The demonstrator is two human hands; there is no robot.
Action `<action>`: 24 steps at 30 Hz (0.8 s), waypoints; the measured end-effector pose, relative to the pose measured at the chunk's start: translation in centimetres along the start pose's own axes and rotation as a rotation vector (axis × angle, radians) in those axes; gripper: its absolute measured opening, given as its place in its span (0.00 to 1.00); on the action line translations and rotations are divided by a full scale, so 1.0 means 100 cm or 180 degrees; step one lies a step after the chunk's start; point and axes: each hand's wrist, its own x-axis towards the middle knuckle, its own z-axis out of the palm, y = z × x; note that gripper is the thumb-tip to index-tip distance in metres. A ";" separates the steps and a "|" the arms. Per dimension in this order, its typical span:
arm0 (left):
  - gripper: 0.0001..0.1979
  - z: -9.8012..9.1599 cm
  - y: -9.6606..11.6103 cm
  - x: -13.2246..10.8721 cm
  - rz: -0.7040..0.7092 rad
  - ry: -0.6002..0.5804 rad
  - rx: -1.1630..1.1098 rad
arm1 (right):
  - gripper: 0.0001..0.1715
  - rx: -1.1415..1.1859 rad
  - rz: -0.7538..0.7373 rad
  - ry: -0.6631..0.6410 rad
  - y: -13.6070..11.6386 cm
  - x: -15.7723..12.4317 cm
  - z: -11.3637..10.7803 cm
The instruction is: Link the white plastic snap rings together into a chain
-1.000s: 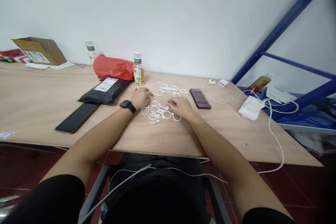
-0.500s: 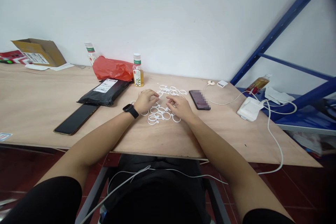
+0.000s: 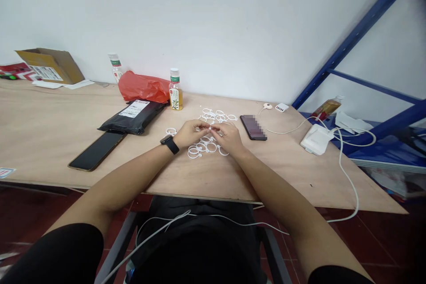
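Several white plastic rings (image 3: 203,147) lie scattered on the plywood table (image 3: 206,177), with more rings (image 3: 218,114) in a cluster farther back and one alone (image 3: 171,131) to the left. My left hand (image 3: 188,133), with a black watch on the wrist, and my right hand (image 3: 228,137) meet fingertip to fingertip above the near pile. Both pinch a small white ring (image 3: 209,128) between them.
A black phone (image 3: 94,151) and a black parcel (image 3: 133,116) lie left. A red bag (image 3: 143,86), two bottles (image 3: 175,90) and a cardboard box (image 3: 49,65) stand at the back. Another phone (image 3: 253,127), a white charger (image 3: 315,138) with cables and blue shelving (image 3: 366,26) are right.
My hands have lifted off the table and drawn together over the pile. Their fingertips now pinch a ring between them; a single ring lies uncovered to the left.
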 end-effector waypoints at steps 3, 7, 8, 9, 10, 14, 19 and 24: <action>0.11 0.001 -0.001 -0.001 0.0131 0.0188 0.0113 | 0.08 0.0095 0.0133 0.0070 -0.002 0.000 -0.001; 0.10 0.000 -0.001 -0.001 0.0314 0.0358 0.0292 | 0.09 0.0338 0.0201 0.0050 -0.005 0.000 -0.001; 0.09 -0.001 -0.001 -0.001 0.0387 0.0346 0.0356 | 0.09 0.0404 0.0200 0.0045 -0.006 0.000 -0.001; 0.08 -0.001 -0.001 -0.001 0.0468 0.0330 0.0424 | 0.09 0.0460 0.0197 0.0042 -0.006 0.000 -0.001; 0.08 -0.002 -0.001 -0.001 0.0545 0.0312 0.0488 | 0.09 0.0503 0.0199 0.0040 -0.006 0.000 -0.002; 0.10 -0.004 -0.002 0.000 0.0700 0.0277 0.0604 | 0.09 0.0662 0.0321 0.0022 -0.007 0.000 -0.003; 0.12 -0.005 -0.002 -0.001 0.0721 0.0243 0.0628 | 0.09 0.0710 0.0555 -0.0003 -0.007 0.001 -0.002; 0.11 -0.005 -0.001 -0.001 0.0639 0.0252 0.0695 | 0.09 0.0597 0.0590 -0.0028 -0.007 0.001 -0.002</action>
